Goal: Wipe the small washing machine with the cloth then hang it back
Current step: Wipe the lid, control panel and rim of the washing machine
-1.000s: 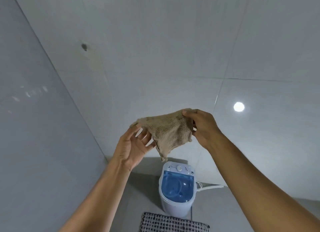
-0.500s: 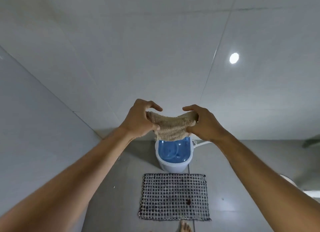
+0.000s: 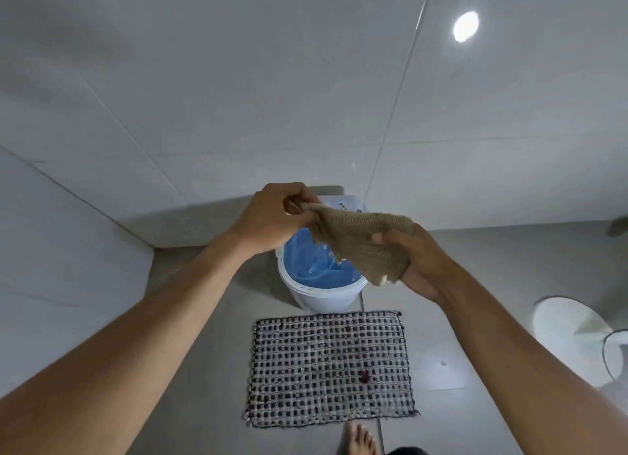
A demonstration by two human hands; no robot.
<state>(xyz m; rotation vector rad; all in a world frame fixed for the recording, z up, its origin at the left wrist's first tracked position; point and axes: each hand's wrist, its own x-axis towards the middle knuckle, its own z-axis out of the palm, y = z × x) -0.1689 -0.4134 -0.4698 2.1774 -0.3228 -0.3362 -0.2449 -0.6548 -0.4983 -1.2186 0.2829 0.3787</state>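
A brown, coarse-woven cloth is stretched between both my hands, above the small washing machine. My left hand pinches its upper left corner. My right hand grips the lower right part, palm under the fabric. The small washing machine is white with a translucent blue lid and stands on the floor against the tiled wall. The cloth and my hands cover its top right and much of its control panel.
A black-and-white woven mat lies on the grey floor in front of the machine. A bare foot shows at the bottom edge. A white round object stands at the right. Tiled walls meet in a corner at the left.
My view has tilted down, so the mat and floor fill more of the frame. Both hands have lowered the cloth toward the machine, and my right hand has shifted under the fabric.
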